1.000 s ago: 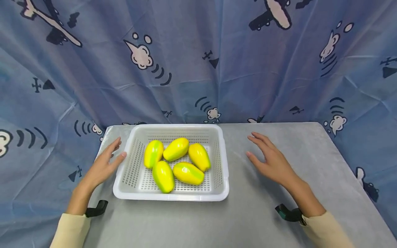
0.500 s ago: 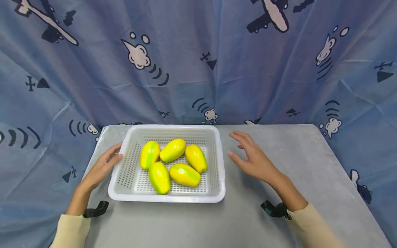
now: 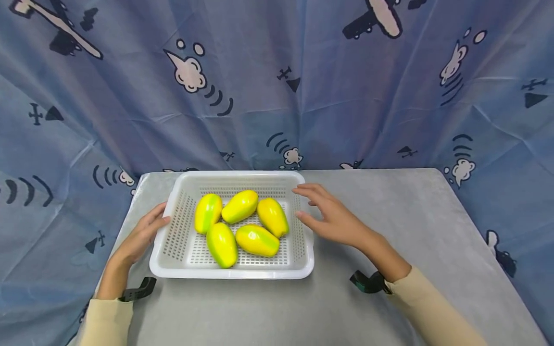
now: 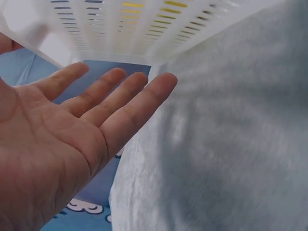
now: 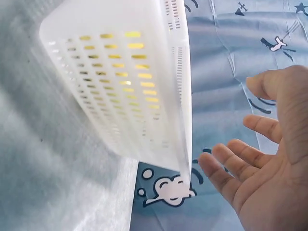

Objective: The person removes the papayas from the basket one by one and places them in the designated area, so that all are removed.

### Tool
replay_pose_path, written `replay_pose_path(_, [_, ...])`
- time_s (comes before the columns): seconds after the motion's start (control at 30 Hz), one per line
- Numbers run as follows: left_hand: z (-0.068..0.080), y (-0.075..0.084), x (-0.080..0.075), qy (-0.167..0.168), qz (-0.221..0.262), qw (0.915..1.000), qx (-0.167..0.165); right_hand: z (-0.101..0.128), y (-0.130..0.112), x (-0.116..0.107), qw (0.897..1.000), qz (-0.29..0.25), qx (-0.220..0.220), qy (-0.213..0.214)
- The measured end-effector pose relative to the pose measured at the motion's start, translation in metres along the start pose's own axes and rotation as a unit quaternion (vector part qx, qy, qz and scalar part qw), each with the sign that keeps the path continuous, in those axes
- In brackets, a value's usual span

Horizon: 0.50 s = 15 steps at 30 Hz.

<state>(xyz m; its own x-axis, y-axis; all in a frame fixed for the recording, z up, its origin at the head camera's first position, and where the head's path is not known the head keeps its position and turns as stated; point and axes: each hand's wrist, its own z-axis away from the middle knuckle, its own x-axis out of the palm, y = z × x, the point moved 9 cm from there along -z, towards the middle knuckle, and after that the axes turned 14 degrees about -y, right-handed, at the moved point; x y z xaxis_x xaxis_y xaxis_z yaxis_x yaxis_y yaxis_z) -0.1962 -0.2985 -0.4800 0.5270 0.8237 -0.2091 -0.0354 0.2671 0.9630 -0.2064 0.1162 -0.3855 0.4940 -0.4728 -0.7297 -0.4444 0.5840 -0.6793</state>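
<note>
Two hands flank a white basket of yellow-green fruit.

The left hand (image 3: 139,235) lies with fingers relaxed against the left rim of the basket (image 3: 173,266), gripping nothing. The right hand (image 3: 331,218) hangs spread and empty just at the basket's right rim, thumb near the wall. The basket sits at the bench's (image 3: 389,298) far left corner, holding five fruits (image 3: 240,223). A blue airplane-print cloth (image 3: 277,86) hangs behind.

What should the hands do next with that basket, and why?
Probably close both hands on the basket's side rims. The left hand is at the left rim, fingers straight; the right hand hovers open at the right rim, not yet gripping. Five yellow fruits lie inside.
</note>
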Motion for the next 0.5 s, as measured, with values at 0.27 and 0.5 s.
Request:
replay_pose_path(0.27, [-0.005, 0.0, 0.006, -0.012, 0.021, 0.9994, 0.023, -0.007, -0.014, 0.005, 1.0, 0.003, -0.007, -0.025])
replay_pose_path(0.5, [-0.005, -0.004, 0.014, -0.033, 0.094, 0.9945, 0.032, -0.023, -0.029, 0.011, 0.997, 0.033, -0.014, -0.067])
